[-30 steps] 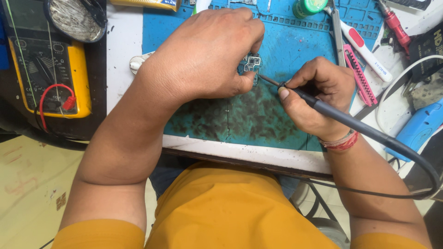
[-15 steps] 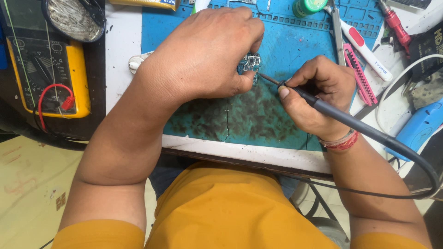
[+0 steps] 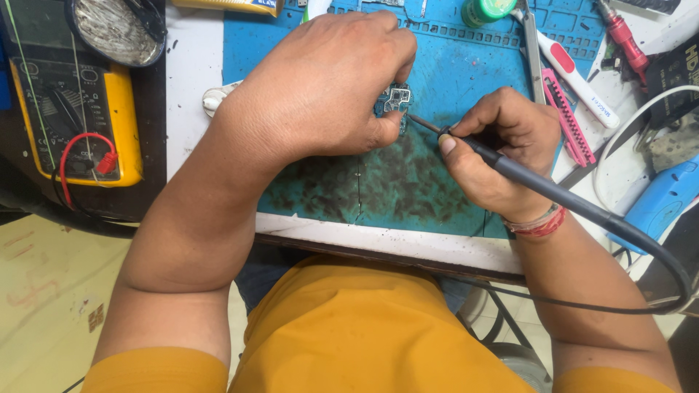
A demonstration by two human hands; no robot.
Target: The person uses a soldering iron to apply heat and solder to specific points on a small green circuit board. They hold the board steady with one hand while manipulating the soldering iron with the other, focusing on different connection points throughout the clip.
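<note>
My left hand [image 3: 320, 87] lies over a small circuit board [image 3: 395, 98] on the blue work mat [image 3: 466, 80], pinching it between thumb and fingers; most of the board is hidden under the hand. My right hand [image 3: 502, 149] grips a dark soldering iron [image 3: 539, 185] like a pen, its thin tip touching the board's right edge. The iron's black cable [image 3: 655, 255] loops off to the right.
A yellow multimeter [image 3: 73, 116] with a red lead sits at the left, a round tin of metal wool [image 3: 113, 29] above it. Tweezers, a white-and-red tool [image 3: 579, 73], a pink cutter [image 3: 568, 124], a green pot [image 3: 488, 9] and a blue device [image 3: 662, 204] lie at the right.
</note>
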